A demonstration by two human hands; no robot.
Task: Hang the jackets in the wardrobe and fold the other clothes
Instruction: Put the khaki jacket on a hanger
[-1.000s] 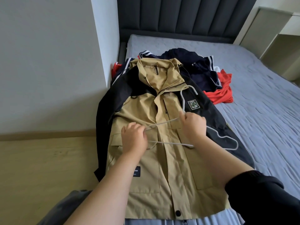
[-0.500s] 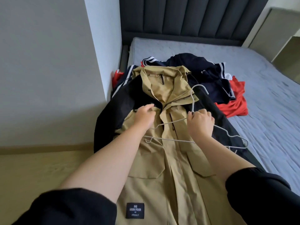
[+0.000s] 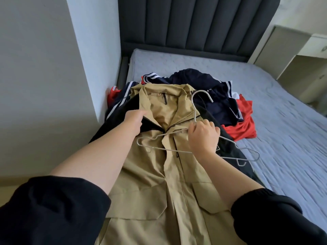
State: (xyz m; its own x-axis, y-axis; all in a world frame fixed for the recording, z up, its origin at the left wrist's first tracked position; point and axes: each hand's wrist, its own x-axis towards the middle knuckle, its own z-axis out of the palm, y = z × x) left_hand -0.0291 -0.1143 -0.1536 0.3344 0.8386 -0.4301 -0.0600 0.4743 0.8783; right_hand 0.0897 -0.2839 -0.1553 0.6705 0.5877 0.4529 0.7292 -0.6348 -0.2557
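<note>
right grip (image 3: pixel 203 137) is clutching hanger (image 3: pixel 194 110) | its bar is lying crosswise below jacket (image 3: pixel 159 174) collar | left grip (image 3: pixel 134 121) is touching collar, closure hidden

Grey bed (image 3: pixel 283 131) carries tan jacket (image 3: pixel 155 177) over black jacket (image 3: pixel 108 135), w/ navy clothes (image 3: pixel 221 106) & red clothes (image 3: pixel 246 126) behind.

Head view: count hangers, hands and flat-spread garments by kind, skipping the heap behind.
Hangers: 1 (wire hanger)
Hands: 2 (left hand, right hand)
Flat-spread garments: 2 (tan jacket, black garment under it)
Total: 5
</note>
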